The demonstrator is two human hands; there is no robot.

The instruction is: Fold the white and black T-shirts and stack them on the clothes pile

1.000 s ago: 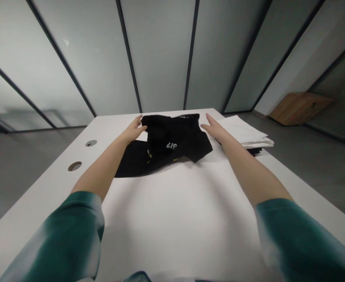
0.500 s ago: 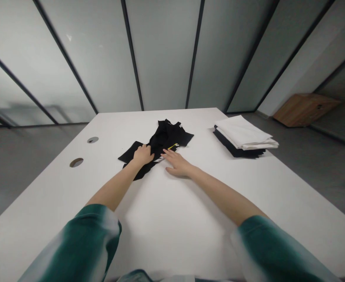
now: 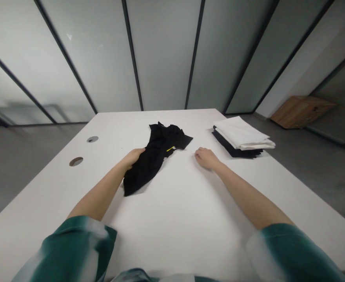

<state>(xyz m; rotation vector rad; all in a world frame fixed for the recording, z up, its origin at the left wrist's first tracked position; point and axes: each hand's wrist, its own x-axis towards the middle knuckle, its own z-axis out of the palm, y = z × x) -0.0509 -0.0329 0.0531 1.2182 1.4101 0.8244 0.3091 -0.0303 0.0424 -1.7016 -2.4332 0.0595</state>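
A black short-sleeved shirt (image 3: 147, 164) lies crumpled at the middle of the white table, stretched diagonally from near left to far right. A small yellow mark (image 3: 170, 149) shows on its right side. My left hand (image 3: 133, 157) grips the shirt's left edge, its fingertips partly hidden by the cloth. To the right of the shirt, and apart from it, my right hand (image 3: 207, 158) rests low over the table with its fingers curled in; nothing shows in them.
A folded stack stands at the table's right edge, white cloth (image 3: 240, 131) on top of black cloth (image 3: 224, 144). Two round holes (image 3: 76, 161) pierce the white table (image 3: 172, 231) on the left. Beyond the far edge are frosted glass panels (image 3: 163, 55); a wooden cabinet (image 3: 302, 111) stands right.
My right hand has moved right, away from the shirt, and its fingers have curled. My left hand has shifted left to the shirt's edge, and the near part of the cloth now lies smoother.
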